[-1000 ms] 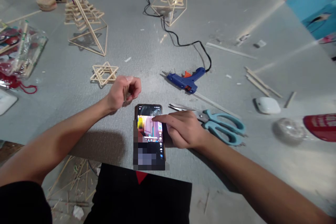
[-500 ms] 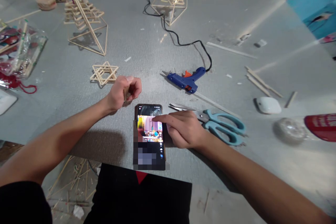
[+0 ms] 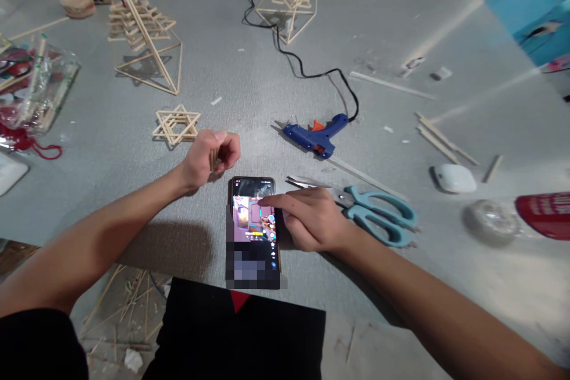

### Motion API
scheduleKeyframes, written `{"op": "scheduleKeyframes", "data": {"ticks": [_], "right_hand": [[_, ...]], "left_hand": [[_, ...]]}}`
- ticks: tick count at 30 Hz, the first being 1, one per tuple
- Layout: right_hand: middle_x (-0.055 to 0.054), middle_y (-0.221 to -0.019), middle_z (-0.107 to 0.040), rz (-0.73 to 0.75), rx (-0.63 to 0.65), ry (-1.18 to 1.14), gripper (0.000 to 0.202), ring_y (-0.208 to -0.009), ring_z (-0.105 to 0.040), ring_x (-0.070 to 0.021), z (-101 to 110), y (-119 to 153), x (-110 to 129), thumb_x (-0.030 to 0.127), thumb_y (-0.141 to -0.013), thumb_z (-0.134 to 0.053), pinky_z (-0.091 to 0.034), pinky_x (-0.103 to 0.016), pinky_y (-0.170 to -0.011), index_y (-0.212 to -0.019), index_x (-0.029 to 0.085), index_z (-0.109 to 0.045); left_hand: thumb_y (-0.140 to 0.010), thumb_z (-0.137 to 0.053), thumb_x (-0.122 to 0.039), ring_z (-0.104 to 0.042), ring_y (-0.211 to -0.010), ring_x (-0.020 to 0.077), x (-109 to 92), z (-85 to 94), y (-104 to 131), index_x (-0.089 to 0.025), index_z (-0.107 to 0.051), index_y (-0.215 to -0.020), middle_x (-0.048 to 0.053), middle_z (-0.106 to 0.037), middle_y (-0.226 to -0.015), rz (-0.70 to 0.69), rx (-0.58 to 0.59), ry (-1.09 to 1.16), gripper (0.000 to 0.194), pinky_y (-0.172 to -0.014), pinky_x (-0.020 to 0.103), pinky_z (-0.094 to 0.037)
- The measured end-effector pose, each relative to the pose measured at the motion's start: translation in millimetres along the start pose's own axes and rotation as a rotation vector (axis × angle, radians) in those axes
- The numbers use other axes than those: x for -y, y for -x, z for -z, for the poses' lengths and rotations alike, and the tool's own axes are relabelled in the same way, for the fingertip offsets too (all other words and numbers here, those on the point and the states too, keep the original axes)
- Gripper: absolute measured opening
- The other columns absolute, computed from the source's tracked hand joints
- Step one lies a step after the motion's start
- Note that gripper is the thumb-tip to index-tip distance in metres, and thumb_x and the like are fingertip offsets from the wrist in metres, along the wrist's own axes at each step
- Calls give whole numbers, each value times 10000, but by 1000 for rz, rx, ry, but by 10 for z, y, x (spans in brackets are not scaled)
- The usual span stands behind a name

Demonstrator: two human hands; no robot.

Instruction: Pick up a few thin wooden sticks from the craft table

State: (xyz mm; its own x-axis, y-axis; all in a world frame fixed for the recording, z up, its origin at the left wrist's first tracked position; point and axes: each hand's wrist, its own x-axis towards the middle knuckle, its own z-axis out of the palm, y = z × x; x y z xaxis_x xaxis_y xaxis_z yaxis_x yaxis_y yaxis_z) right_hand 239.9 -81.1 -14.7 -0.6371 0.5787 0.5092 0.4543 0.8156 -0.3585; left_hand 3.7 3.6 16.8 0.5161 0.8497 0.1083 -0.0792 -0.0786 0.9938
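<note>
A phone (image 3: 253,219) with a lit screen lies at the table's front edge. My right hand (image 3: 314,218) is beside it on the right, its index finger stretched onto the screen and the other fingers curled, holding nothing. Above and left of the phone, my left hand (image 3: 211,156) is closed around short wooden sticks (image 3: 214,159), mostly hidden by the fingers. A star-shaped stick frame (image 3: 177,126) lies just beyond my left hand. Light-blue scissors (image 3: 378,214) lie beside my right hand, partly behind it.
A blue glue gun (image 3: 316,135) with a black cord lies mid-table. Two stick pyramids (image 3: 146,65) (image 3: 289,9) stand at the back. At right are loose sticks (image 3: 439,139), a white case (image 3: 455,179) and a bottle (image 3: 499,218); plastic bags (image 3: 40,80) lie left.
The picture on the phone screen has changed. Both hands have stayed in almost the same place.
</note>
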Motion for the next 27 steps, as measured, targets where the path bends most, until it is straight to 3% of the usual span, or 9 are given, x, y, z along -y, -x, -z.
{"op": "scheduleKeyframes", "data": {"ticks": [27], "right_hand": [[11,-669,-657,8,0,-10,347,-540,-599,-143,9,-6,-1,147,-909,-379,-445,-281,-516,-1117,166,-656]], "left_hand": [[-804,-458,-661,-342,-389,96,6,8,13,-180,-524,-541,2,-423,-446,-14,13,-9,552,-404,275,-226]]}}
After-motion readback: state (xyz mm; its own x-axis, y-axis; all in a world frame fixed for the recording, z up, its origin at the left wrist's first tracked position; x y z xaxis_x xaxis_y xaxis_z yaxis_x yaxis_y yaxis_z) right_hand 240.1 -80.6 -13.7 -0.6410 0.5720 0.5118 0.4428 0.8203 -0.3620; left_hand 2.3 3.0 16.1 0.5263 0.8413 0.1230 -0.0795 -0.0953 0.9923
